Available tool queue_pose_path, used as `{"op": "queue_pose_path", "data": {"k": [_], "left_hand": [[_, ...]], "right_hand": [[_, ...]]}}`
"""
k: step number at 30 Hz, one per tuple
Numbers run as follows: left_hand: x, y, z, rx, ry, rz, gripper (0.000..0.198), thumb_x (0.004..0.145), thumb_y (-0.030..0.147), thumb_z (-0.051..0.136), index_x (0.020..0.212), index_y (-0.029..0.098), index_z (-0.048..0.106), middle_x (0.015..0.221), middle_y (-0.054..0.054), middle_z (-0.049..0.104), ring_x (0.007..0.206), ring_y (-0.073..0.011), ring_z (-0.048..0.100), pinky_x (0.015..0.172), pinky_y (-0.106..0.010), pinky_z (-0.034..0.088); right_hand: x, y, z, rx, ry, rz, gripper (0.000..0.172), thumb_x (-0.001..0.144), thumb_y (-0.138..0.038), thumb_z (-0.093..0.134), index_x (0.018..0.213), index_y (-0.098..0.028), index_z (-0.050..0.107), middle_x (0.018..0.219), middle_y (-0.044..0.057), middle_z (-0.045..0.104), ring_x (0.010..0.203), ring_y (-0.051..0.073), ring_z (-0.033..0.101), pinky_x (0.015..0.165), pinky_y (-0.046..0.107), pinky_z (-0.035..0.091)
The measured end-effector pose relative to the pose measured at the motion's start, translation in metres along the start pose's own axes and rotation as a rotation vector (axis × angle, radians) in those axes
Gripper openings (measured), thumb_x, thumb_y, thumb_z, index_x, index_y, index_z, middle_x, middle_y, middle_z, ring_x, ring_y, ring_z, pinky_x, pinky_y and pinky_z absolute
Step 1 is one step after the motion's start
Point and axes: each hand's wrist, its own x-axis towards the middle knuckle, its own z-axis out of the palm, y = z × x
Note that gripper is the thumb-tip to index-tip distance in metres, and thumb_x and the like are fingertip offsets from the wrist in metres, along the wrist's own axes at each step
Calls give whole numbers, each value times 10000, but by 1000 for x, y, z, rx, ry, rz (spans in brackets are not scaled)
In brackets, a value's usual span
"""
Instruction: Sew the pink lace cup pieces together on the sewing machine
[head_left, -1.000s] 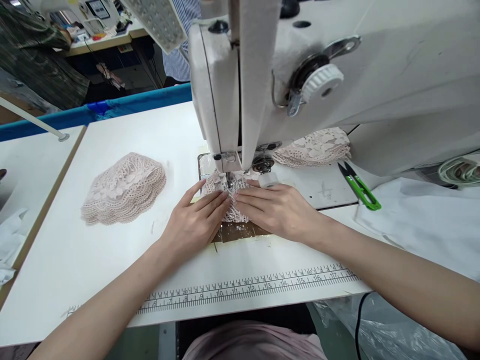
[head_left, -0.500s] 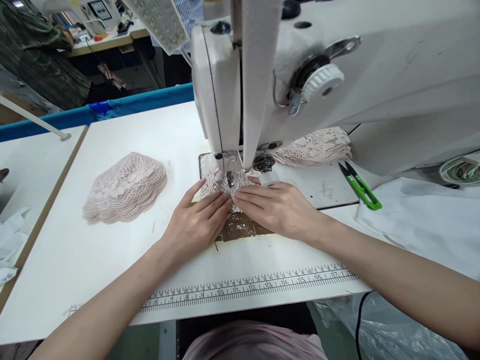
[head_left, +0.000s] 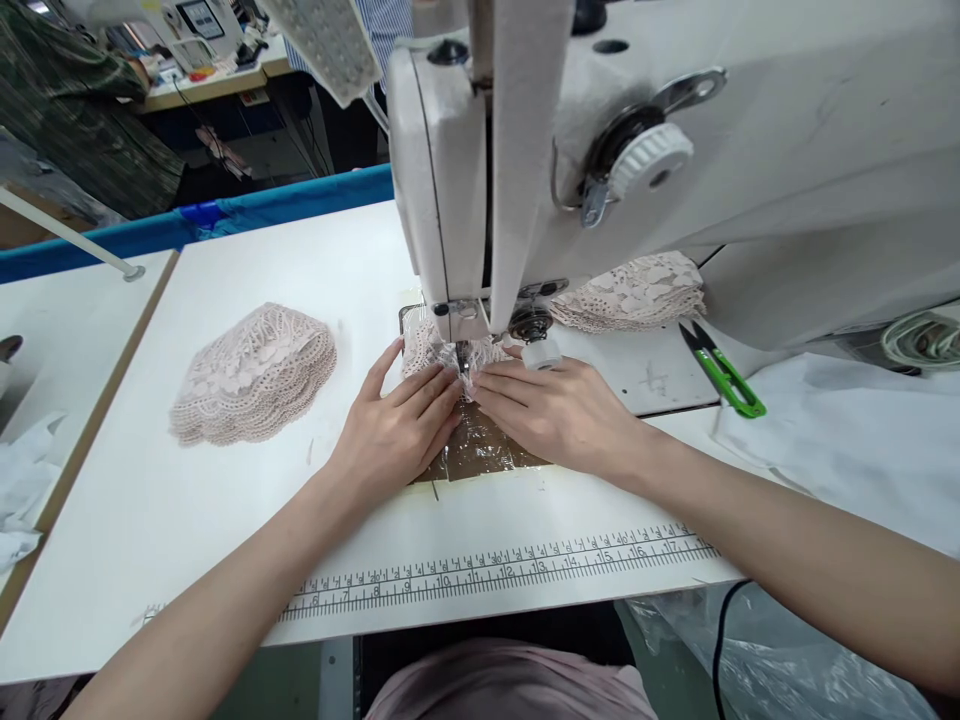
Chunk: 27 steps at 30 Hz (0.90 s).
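Note:
A pale pink lace piece lies under the needle and presser foot of a white sewing machine. My left hand rests flat on its near left side, fingers stretched out and thumb apart. From the right, my right hand lies flat too, with its fingertips on the lace beside the foot. Both hands press down on the lace without gripping it and hide part of it. The fingertips of the two hands nearly meet just in front of the foot.
A stack of lace pieces lies on the left of the table, another lace stack behind the machine head. Green thread snips and white cloth are at right. A printed ruler runs along the front edge.
The lace has moved away from me under the presser foot, baring more of the brown taped plate in front. Both hands stay flat beside the foot, fingers slightly shifted.

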Motion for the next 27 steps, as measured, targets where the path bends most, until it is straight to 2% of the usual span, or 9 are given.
{"op": "queue_pose_path", "data": {"k": [6, 15, 20, 27], "left_hand": [[-4, 6, -4, -1, -18, -16, 279, 971, 225, 484, 1190, 129, 628, 1163, -96, 700, 1088, -219, 665, 1140, -560, 338], [-2, 2, 0, -32, -12, -57, 297, 962, 230, 496, 1215, 150, 629, 1200, -103, 682, 1126, -246, 643, 1159, -580, 294], [0, -1, 3, -35, -13, -81, 308, 967, 269, 496, 1214, 145, 631, 1218, -105, 672, 1142, -256, 632, 1155, -585, 296], [3, -6, 7, -41, -34, -144, 331, 986, 317, 462, 1245, 177, 612, 1244, -90, 659, 1171, -258, 612, 1147, -597, 287]], "right_hand": [[-2, -4, 1, 16, 45, 34, 222, 897, -60, 507, 949, -126, 713, 993, 62, 751, 912, 172, 693, 917, 342, 522], [1, -3, 1, 11, -17, 77, 237, 951, -145, 485, 967, -115, 719, 1017, 83, 744, 871, 180, 692, 948, 380, 508], [5, -3, 0, 41, -67, 126, 239, 953, -138, 479, 1001, -111, 712, 999, 98, 743, 904, 198, 685, 902, 383, 519], [4, 0, 4, -21, -95, 127, 264, 982, -192, 451, 1058, -119, 693, 1009, 86, 742, 920, 195, 669, 931, 386, 491]]}}
